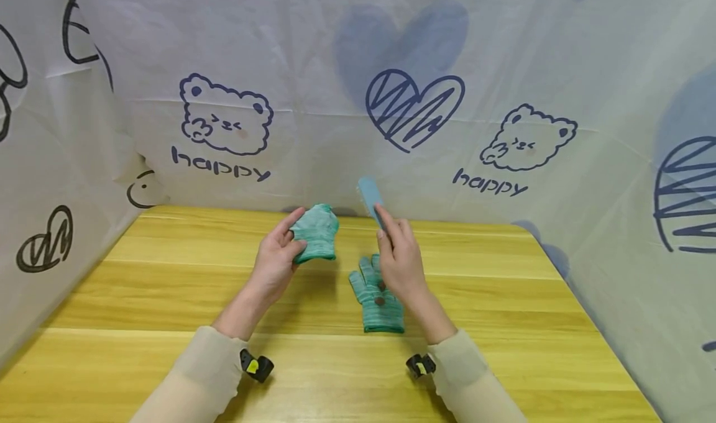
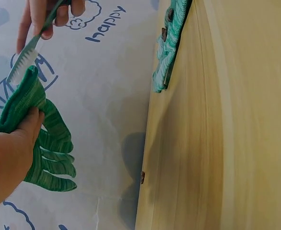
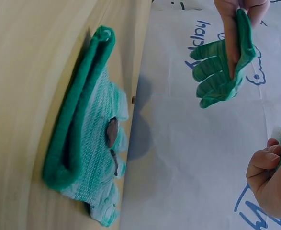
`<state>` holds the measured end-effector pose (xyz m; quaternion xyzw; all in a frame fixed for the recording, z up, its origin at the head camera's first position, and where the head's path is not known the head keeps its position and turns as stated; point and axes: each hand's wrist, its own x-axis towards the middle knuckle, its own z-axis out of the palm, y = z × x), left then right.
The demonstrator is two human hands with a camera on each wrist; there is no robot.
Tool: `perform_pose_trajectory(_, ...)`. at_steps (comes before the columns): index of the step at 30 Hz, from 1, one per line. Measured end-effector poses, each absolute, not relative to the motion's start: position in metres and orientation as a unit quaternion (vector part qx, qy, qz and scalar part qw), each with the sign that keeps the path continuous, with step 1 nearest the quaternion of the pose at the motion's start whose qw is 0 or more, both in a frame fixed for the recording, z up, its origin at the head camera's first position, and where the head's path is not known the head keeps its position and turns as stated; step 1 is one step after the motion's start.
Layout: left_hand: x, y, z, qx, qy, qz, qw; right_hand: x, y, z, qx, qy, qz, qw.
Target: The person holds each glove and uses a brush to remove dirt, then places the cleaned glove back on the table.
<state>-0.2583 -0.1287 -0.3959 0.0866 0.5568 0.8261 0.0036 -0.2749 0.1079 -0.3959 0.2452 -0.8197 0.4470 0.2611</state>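
Note:
My left hand [image 1: 274, 258] pinches a green knit glove [image 1: 317, 231] near its cuff, above the table; the glove's fingers hang away from the camera in the left wrist view. My right hand [image 1: 401, 258] grips a light-blue brush [image 1: 369, 194] by its handle, the index finger laid along it. White bristles show on the brush [image 2: 23, 66] in the left wrist view, close to the held glove's cuff; whether they touch I cannot tell. A second green glove [image 1: 369, 308] lies on the table below my right hand, with brown patches [image 3: 112, 132] on it.
The wooden table [image 1: 168, 299] ends at a white printed cloth [image 1: 313, 137] hanging behind it. A small brown bit [image 2: 142, 177] sits by the table's far edge. Black cameras [image 1: 257, 366] are strapped at both wrists.

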Motion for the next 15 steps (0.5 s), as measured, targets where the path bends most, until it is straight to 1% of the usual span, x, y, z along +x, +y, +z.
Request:
perform_pose_trajectory(9,-0.255,-0.124,-0.393,0.092,0.545,0.833,0.012,-0.267,0.101,-0.393,0.283,-0.811,0.435,0.272)
perform_pose_trajectory(15,-0.254,-0.120,-0.393,0.107,0.532,0.840,0.023,-0.257,0.092,-0.392,0.300,-0.810,0.441,0.245)
